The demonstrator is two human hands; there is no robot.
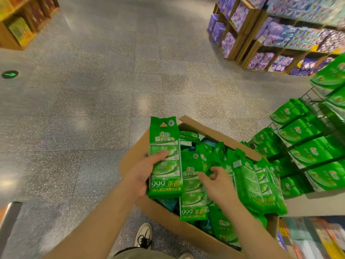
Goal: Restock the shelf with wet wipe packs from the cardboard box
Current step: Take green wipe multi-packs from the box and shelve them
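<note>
Your left hand (139,176) holds one green wet wipe pack (165,159) upright over the near-left corner of the cardboard box (130,156). The grip is closed round the pack's left edge: thumb laid across the front at mid-height, remaining fingers behind and hidden. The pack stands clear of the others, its hang-hole tab uppermost.

Your right hand (217,182) reaches into the box, fingers loosely curled and partly spread, fingertips touching the top of a second pack (193,195) that lies in the box. You do not appear to have closed on it; blur prevents certainty.

Legible print on the held pack: "999" followed by Chinese characters, then a smaller line beginning "100%". The same "999" marking shows on the second pack and on a third pack (261,191) at the box's right side. A red heart-shaped brand logo sits near the top; the brand name is not readable.

Count: one pack in hand; packs in the box overlap too much to count, more than six. The wire rack shelf (298,144) to the right carries several rows of matching green packs, count not readable.

The box sits on the speckled floor (93,90), just beside the rack.
</note>
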